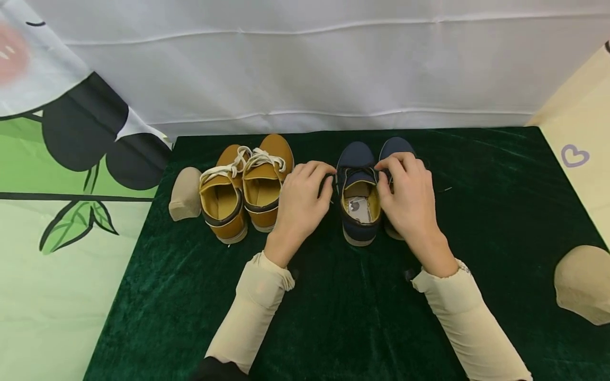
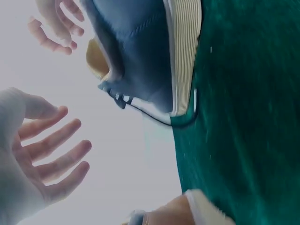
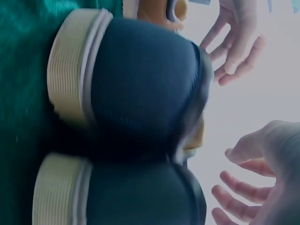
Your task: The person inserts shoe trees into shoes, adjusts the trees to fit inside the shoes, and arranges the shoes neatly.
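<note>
Two navy lace-up shoes (image 1: pixel 357 154) stand side by side with toes toward the back, the left one showing a yellow lining and a pale insole. My left hand (image 1: pixel 305 196) hovers beside the left navy shoe, its fingers relaxed and holding nothing. Over the right navy shoe (image 1: pixel 396 146) is my right hand (image 1: pixel 410 193), hiding much of that shoe, with loosely bent fingers and nothing gripped. A dark lace (image 2: pixel 159 121) dangles from a navy shoe down to the cloth in the left wrist view.
A pair of tan shoes (image 1: pixel 275 147) with white laces stands left of my left hand. Beside it lies a beige shoe insert (image 1: pixel 186 194); another beige piece (image 1: pixel 583 283) lies at the right edge. Dark green cloth (image 1: pixel 333 317) covers the table, with a white curtain (image 1: pixel 310 74) behind.
</note>
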The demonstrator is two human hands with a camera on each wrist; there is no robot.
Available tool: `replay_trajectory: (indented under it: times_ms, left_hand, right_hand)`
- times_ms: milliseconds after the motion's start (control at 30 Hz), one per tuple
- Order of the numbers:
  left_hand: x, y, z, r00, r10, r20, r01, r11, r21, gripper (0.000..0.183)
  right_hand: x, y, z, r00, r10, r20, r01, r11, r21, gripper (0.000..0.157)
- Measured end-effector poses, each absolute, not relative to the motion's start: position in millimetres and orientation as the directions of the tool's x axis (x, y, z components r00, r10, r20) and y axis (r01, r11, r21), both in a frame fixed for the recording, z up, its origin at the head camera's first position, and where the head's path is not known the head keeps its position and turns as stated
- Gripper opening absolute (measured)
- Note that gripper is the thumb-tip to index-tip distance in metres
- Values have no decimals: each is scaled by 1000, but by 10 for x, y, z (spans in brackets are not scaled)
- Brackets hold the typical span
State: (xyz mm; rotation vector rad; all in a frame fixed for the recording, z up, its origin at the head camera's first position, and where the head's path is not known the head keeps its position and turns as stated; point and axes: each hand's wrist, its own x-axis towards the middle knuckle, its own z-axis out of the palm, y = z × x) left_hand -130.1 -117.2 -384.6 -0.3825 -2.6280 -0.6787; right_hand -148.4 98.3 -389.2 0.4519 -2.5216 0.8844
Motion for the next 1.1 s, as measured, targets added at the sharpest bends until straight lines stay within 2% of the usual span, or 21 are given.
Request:
replay_trajectory:
  times_ms: [467,833,1100]
  left_hand:
    - [-1063,-1665,-3690,-855,-15,518,253,860,442,15]
    - [-904,-2128,-3683,-764,-218,607,157,849,504,15]
    - [-857,-2460,-3696,-731,-284,621,76,870,488,18]
  right_hand:
    - [-1567,349,-3879,-754,-358,550,-622,659,-424,14]
    - [-1634,-175,-3881,-723,-488,488,-680,627,-381,18]
    - [-1632,-537,-3870,-699,-594,398,-710,638,-297,36]
